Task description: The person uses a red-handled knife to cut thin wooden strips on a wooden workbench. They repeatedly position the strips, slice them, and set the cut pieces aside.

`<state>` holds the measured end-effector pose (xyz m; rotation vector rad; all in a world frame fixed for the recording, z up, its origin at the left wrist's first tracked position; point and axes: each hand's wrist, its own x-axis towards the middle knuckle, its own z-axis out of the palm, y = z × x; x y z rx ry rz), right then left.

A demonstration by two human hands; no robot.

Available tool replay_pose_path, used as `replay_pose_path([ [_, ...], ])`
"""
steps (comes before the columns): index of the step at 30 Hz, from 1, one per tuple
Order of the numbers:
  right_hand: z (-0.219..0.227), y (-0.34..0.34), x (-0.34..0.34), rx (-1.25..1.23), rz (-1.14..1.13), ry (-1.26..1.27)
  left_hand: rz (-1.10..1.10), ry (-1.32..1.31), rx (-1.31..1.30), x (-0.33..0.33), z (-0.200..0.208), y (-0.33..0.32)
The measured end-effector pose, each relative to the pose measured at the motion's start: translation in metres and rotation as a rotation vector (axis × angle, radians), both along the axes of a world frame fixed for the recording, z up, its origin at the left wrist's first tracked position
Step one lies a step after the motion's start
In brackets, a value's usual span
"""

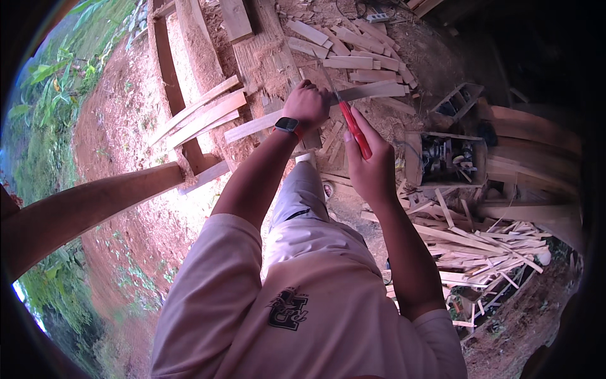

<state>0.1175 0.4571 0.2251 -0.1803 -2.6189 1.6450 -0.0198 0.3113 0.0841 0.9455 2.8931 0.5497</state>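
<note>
A pale wooden strip (252, 127) lies slantwise across the rough plank workbench (271, 50). My left hand (307, 104), with a watch (286, 124) on its wrist, is closed over the strip's middle. In my right hand (374, 165) is a red-handled tool (355, 129), its handle tilted up and to the left. A long thin metal shaft or blade runs from the handle past the strip's far edge, just right of my left hand. Its exact kind is too fine to make out, and whether the metal touches the wood I cannot tell.
Several cut wood pieces (366, 54) lie beyond the bench at the right. More strips (211, 117) rest to the left. A thick beam (95, 211) juts in from the left edge. An open wooden box (414, 158) and heaped offcuts (467, 249) are at my right.
</note>
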Motion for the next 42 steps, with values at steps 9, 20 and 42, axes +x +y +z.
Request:
replay_pose_path([
  [9, 0.082, 0.019, 0.067, 0.005, -0.007, -0.065, 0.018, 0.013, -0.042, -0.002, -0.015, -0.007],
  [20, -0.004, 0.004, 0.017, -0.029, -0.031, -0.008, -0.013, 0.001, -0.040, 0.000, -0.010, -0.003],
  [42, 0.077, 0.030, 0.070, -0.066, -0.034, -0.238, 0.017, -0.008, -0.023, 0.002, -0.010, -0.005],
])
